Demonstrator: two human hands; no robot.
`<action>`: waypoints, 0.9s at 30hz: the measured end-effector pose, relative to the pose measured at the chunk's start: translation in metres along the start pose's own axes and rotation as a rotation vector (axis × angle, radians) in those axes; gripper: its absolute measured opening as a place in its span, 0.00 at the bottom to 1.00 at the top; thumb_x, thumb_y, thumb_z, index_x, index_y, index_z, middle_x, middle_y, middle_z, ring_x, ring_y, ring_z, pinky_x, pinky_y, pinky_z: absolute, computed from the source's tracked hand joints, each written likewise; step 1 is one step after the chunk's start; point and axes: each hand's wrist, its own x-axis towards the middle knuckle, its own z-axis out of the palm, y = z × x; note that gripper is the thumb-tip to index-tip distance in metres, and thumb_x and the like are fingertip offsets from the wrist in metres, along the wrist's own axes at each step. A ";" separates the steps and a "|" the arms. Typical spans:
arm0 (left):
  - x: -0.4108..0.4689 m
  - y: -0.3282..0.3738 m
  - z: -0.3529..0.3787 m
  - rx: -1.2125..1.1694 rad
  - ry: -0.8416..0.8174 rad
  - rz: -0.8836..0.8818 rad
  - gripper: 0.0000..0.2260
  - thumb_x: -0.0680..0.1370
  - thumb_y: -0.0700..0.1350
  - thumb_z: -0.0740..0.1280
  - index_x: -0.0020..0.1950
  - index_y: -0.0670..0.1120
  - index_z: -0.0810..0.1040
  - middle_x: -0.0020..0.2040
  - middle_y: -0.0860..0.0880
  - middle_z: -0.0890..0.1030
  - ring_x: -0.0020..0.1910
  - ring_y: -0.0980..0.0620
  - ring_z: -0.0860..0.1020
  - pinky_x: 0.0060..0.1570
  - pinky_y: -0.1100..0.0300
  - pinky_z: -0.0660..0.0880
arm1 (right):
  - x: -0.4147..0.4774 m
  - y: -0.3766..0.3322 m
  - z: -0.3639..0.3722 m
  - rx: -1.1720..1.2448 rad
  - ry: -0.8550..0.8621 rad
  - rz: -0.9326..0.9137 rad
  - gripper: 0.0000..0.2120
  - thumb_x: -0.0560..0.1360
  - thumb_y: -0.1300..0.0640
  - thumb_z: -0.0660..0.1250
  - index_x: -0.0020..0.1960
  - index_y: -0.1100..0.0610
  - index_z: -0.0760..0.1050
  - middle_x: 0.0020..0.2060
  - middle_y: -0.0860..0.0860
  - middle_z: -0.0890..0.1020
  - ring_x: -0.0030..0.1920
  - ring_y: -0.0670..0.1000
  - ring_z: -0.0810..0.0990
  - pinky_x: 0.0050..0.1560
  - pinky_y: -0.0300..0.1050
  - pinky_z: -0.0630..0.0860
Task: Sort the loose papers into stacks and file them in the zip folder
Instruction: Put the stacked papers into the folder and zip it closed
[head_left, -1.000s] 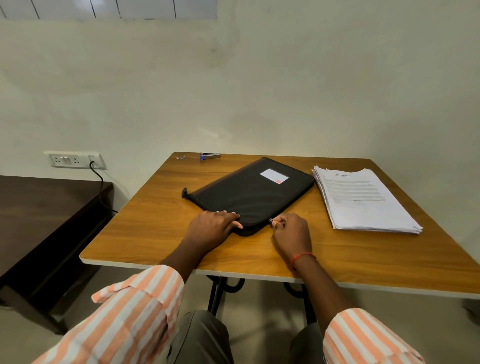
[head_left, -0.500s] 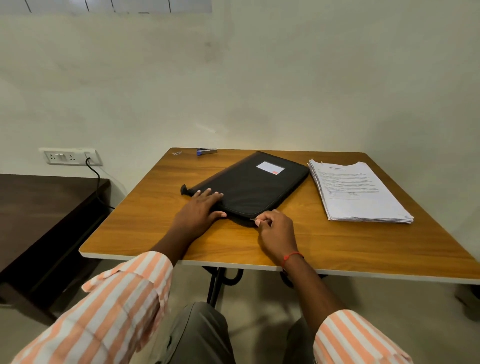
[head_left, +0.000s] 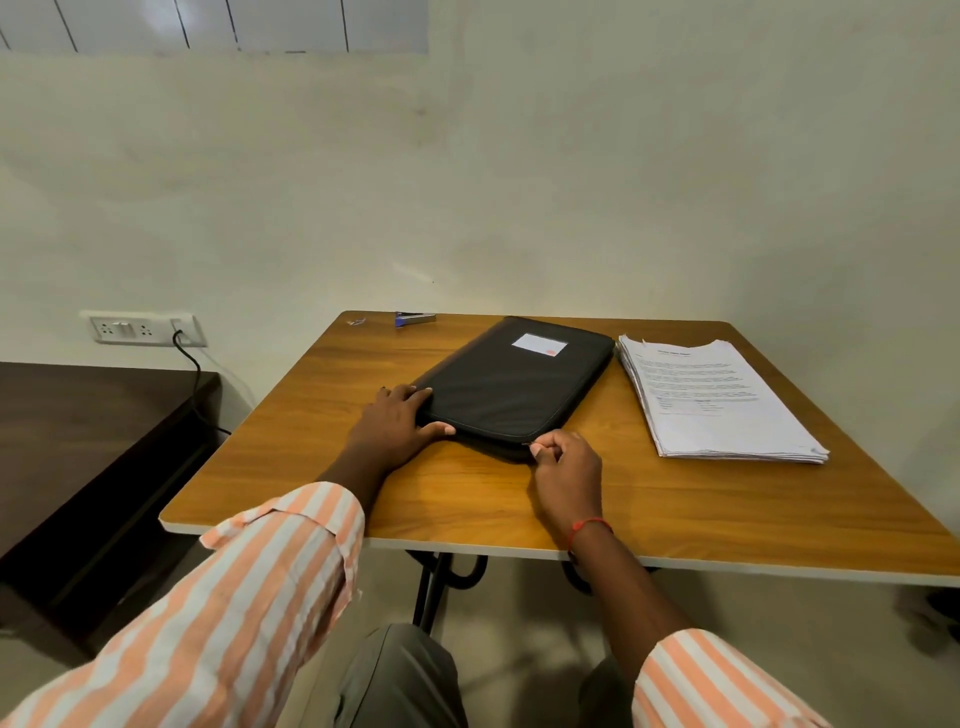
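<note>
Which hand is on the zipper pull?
The right hand, the one with the red wrist thread: it pinches the zipper pull at the near edge of the zip folder. The left hand only lies flat on its left end.

A plain cream wall (head_left: 467, 182) is seen across the whole back, marked by faint smudges. At eleven o'clock, along the top edge, a pale panel (head_left: 208, 23) crossed by dark lines is set; whether it is a window cannot be told. At nine o'clock a white socket plate (head_left: 140, 328) is fixed to the wall, and a black cable (head_left: 195, 374) is plugged in at its right end and is hung down beside a dark brown desk (head_left: 78, 415), placed at eight o'clock. A wooden table (head_left: 727, 519) with a pale edge is stood from the centre toward three o'clock, carried on black metal legs (head_left: 431, 587). A beige floor (head_left: 519, 649) is seen at six o'clock. The room is lit softly and evenly.
</note>
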 end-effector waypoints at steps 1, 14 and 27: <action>0.000 0.004 0.001 0.042 0.018 0.001 0.42 0.73 0.77 0.54 0.80 0.53 0.62 0.75 0.45 0.67 0.71 0.43 0.66 0.66 0.46 0.73 | 0.002 0.001 0.000 0.003 0.049 0.028 0.08 0.79 0.65 0.67 0.42 0.57 0.80 0.43 0.50 0.80 0.43 0.45 0.78 0.38 0.30 0.71; -0.007 0.019 0.009 0.099 0.126 -0.114 0.46 0.72 0.80 0.49 0.76 0.48 0.68 0.59 0.40 0.78 0.61 0.43 0.69 0.57 0.48 0.71 | 0.004 0.008 0.003 -0.038 0.093 0.093 0.06 0.78 0.63 0.69 0.44 0.57 0.83 0.40 0.51 0.83 0.42 0.48 0.81 0.45 0.48 0.82; -0.035 0.030 0.013 -0.199 0.119 0.079 0.28 0.75 0.64 0.70 0.71 0.53 0.76 0.54 0.50 0.81 0.52 0.53 0.78 0.51 0.53 0.80 | -0.002 -0.004 0.016 -0.273 -0.155 -0.027 0.07 0.77 0.51 0.71 0.42 0.49 0.83 0.39 0.44 0.84 0.42 0.44 0.81 0.44 0.44 0.81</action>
